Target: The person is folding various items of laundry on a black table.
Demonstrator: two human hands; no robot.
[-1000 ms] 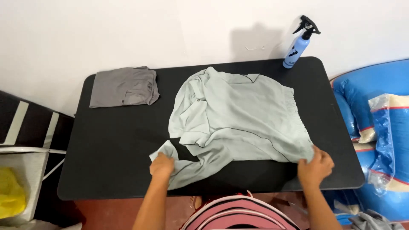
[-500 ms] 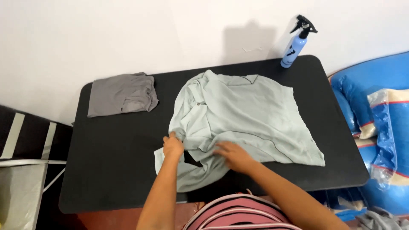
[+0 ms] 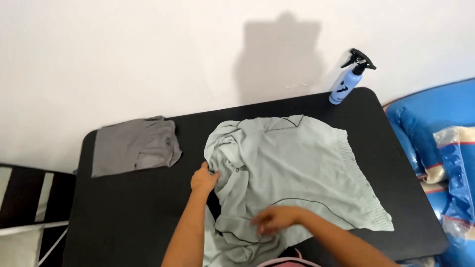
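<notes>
1. since a second ago, when both hands sat at the near edge of the table, the right hand has left the shirt's right-hand corner and swung across to the middle of the near hem
2. while that happened, the left hand moved up from the lower left flap to the bunched sleeve area on the shirt's left side
3. the left hand is now closed on a fold of the pale green shirt, pinching the crumpled cloth just beside the bare black tabletop
4. the right hand lies low on the cloth with fingers curled; it is blurred, so i cannot tell whether it grips the fabric or only presses it
5. the shirt lies spread over the middle and right of the table, smoother on the right, still rumpled on the left and near edge, part of it hanging over the front
6. judged from this, the work has shifted from the outer corners to the crumpled left side, which looks like the part yet to be flattened
7. a folded grey garment sits well apart at the far left, and a blue spray bottle stands at the far right corner, both untouched
</notes>
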